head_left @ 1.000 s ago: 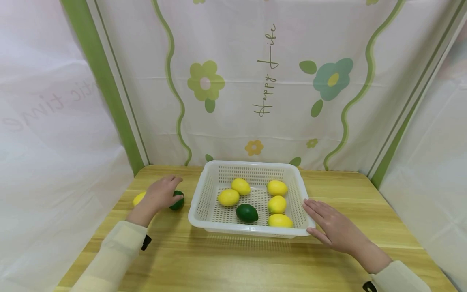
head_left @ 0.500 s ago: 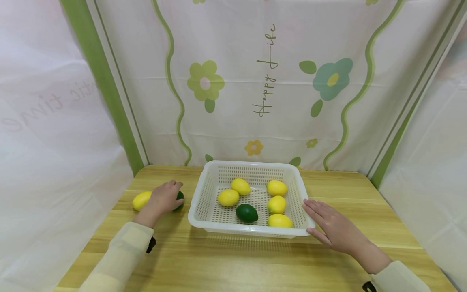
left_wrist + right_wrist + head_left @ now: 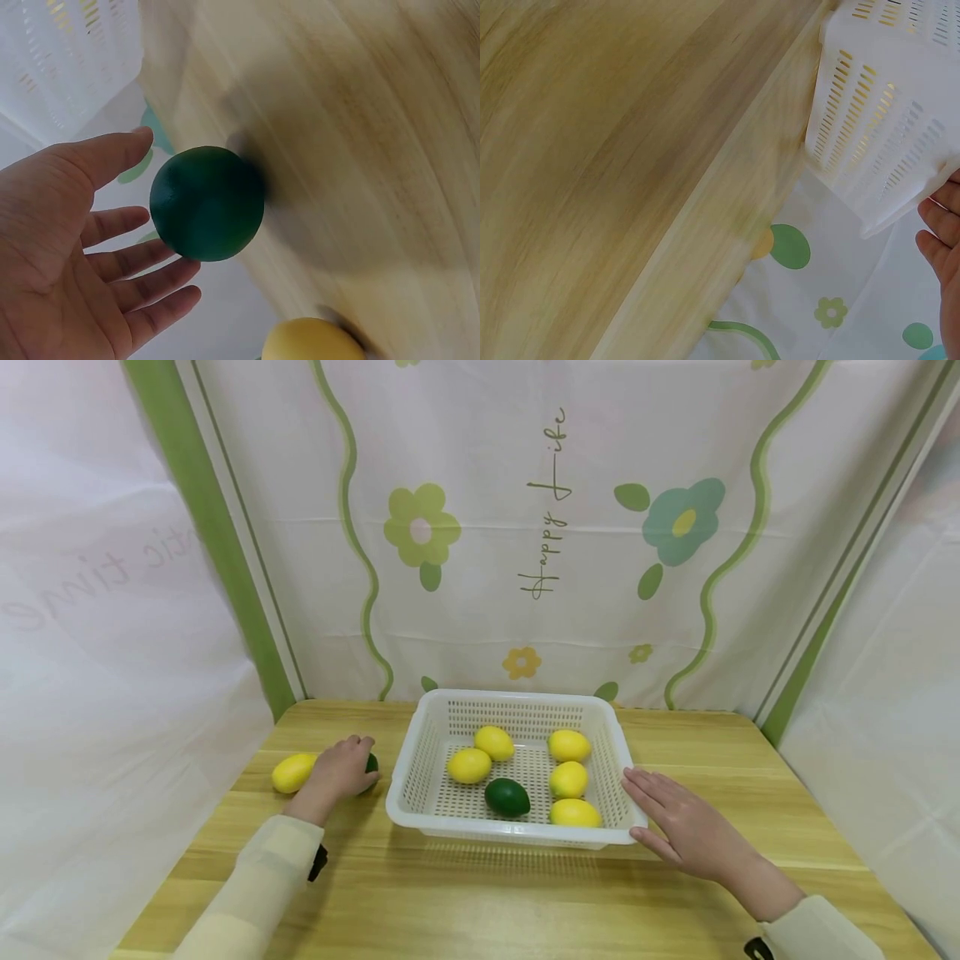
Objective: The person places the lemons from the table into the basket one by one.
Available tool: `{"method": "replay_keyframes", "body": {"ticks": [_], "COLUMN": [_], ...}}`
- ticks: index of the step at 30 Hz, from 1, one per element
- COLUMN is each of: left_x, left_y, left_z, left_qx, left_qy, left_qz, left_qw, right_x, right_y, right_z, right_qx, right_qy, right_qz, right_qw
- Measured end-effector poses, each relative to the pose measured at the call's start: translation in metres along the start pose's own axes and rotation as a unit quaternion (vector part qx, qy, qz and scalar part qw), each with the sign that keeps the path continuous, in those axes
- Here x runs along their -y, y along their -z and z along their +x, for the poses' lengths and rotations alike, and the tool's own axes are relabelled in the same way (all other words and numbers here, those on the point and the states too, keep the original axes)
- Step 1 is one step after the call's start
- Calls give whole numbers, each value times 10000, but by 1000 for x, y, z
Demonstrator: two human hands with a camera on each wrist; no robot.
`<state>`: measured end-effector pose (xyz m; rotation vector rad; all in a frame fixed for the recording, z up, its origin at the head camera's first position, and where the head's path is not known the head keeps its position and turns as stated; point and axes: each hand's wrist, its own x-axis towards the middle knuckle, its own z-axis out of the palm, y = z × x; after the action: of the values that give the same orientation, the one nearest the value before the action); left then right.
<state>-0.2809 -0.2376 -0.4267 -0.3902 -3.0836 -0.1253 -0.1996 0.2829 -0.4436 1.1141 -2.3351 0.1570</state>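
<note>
My left hand (image 3: 341, 770) is over a dark green lime (image 3: 208, 204) on the table, left of the basket. In the left wrist view its thumb and spread fingers lie around the lime's near side, not curled round it. The hand hides most of that lime in the head view. Just left of the hand is a yellow lemon (image 3: 293, 772). My right hand (image 3: 686, 822) rests its straight fingers against the right rim of a white perforated basket (image 3: 510, 837). Inside the basket are several yellow lemons (image 3: 568, 780) and another dark green lime (image 3: 507, 797).
The wooden table (image 3: 480, 902) reaches back to a white curtain (image 3: 480, 568) printed with flowers. More white cloth (image 3: 112, 652) hangs along the left side, and on the right as well.
My left hand has shifted right and slightly toward me, further over the green lime, leaving more of the lemon showing. The right hand and basket stay in place.
</note>
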Motion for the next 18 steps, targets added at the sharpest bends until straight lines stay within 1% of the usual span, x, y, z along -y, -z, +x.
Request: {"method": "replay_keyframes", "body": {"ticks": [4, 11, 18], "left_x": [2, 5, 6], "left_y": [-5, -12, -16], "left_z": [3, 6, 8], "left_qx": [72, 109, 151], "left_qy": [69, 1, 32], "left_qz": [-46, -40, -34], "left_qw": [9999, 9999, 9999], "right_x": [-1, -1, -1], "right_y": [0, -1, -1], "right_z": [0, -1, -1], "right_qx": [-5, -31, 55], "right_qy": [5, 10, -47], "right_qz": [9, 25, 0], "right_qw": [10000, 10000, 10000]}}
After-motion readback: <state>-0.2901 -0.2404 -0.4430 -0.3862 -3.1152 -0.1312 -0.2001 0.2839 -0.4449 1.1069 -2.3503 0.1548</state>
